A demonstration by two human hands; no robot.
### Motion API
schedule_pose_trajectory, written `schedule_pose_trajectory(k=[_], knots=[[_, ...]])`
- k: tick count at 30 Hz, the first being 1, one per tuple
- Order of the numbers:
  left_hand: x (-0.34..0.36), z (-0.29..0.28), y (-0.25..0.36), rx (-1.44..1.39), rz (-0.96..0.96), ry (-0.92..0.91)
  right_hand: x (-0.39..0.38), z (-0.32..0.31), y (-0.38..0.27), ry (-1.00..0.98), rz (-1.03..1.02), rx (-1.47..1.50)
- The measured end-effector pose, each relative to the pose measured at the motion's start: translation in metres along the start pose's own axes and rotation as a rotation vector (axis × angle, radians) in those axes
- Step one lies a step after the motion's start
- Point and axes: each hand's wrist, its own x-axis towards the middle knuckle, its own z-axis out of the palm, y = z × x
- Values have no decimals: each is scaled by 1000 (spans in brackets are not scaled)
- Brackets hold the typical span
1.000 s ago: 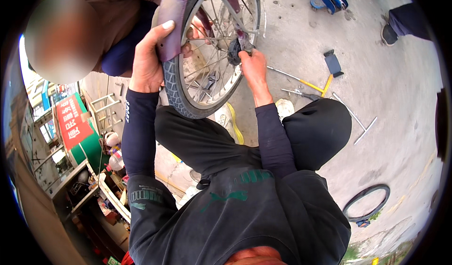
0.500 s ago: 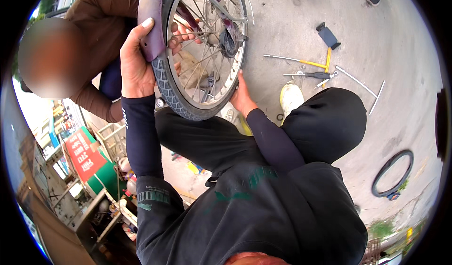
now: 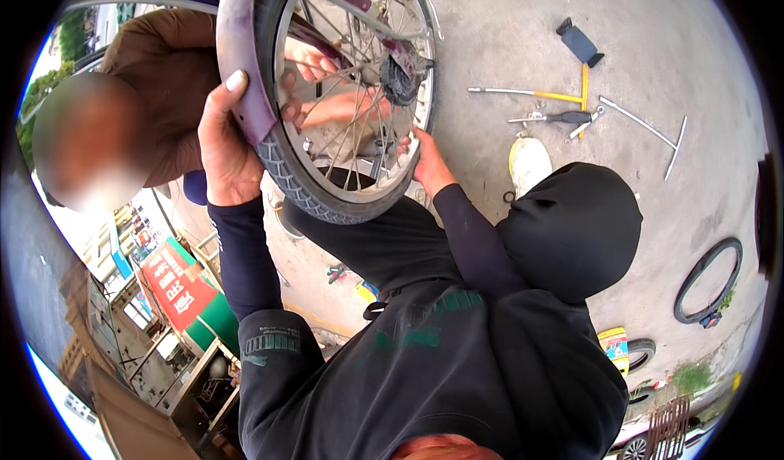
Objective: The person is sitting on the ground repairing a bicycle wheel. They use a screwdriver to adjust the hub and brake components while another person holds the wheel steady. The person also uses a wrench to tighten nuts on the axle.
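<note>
While gripped by both hands, near the top of the view and left of the middle: a bike wheel [image 3: 290,178]. Seen as a tall oval, with its long way running up and down. Top cut off by the edge of the view, bottom pointing toward the person's lap. Right of its middle, a round black hub part [image 3: 400,80]. Along the left side, a purple mudguard [image 3: 245,60], bending downward, its low end pointing toward the person.

Left hand [image 3: 229,145] clamped on that low end, thumb on top, other fingers hidden. Right hand [image 3: 429,164] well apart from the left, clamped on the wheel's low right edge.

Behind the spokes, another person's hands [image 3: 310,60], below a brown sleeve [image 3: 163,60]. Hard to see their hold.

Right of the wheel, on gray ground [image 3: 490,19]: a yellow-handled tool [image 3: 559,97], a black-handled tool [image 3: 569,118] just beside it, a silver T-shaped bar [image 3: 643,127] and a blue-gray block [image 3: 581,46]. Near those, a white shoe [image 3: 531,166]. Far right, a black ring [image 3: 738,257], lying loose.
</note>
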Motion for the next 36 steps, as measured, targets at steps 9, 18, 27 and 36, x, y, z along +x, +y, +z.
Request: schedule_pose_trajectory(k=[9,18,27,36], knots=[[-6,4,6,104,63,125,-4,16,-15,68,-13,-86],[-10,12,13,97,82,104,-12,27,-9,78,-34,-212],[1,-23,1,-101,105,-243,9,13,-12,119,-23,-291],[20,-47,-40,-39,351,-380,-3,14,-23,88,-163,-397]])
